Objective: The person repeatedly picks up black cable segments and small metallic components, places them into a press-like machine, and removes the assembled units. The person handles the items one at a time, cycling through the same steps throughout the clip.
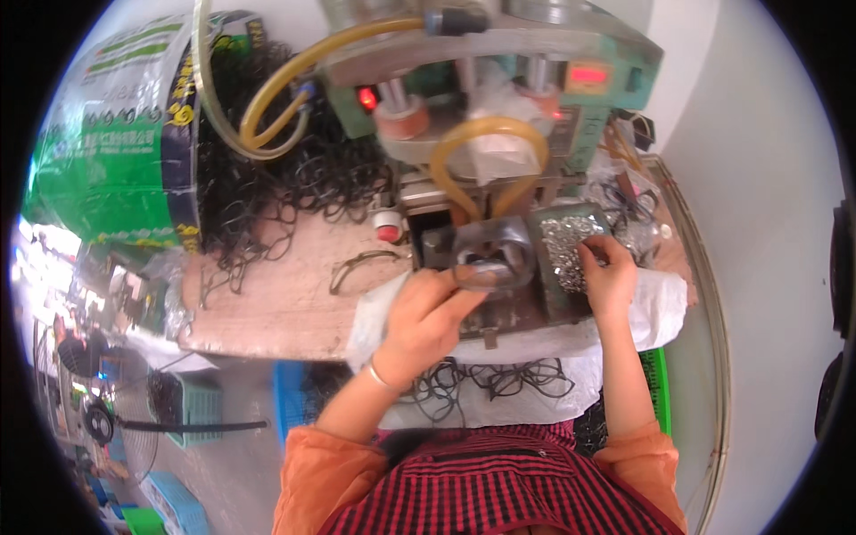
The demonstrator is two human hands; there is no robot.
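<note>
My left hand (428,316), with a bracelet at the wrist, reaches to the machine's work spot. Its fingers are closed at the lower rim of a clear lens-like ring (526,263); what they hold is hidden and blurred there. Over the right side, my right hand (611,281) dips its fingertips into a tray (555,305) of small shiny metal pieces (562,242). Thumb and finger are pinched together, and any piece between them is too small to make out. A green press machine (499,53) with yellow hoses (334,45) stands right behind both hands.
Black eyeglass frames (499,379) lie on white cloth over my lap. A single frame (361,263) rests on the wooden table (267,312), near a red button (388,232). At the left, a green sack (116,169) spills many dark frames. A wall (776,267) bounds the right.
</note>
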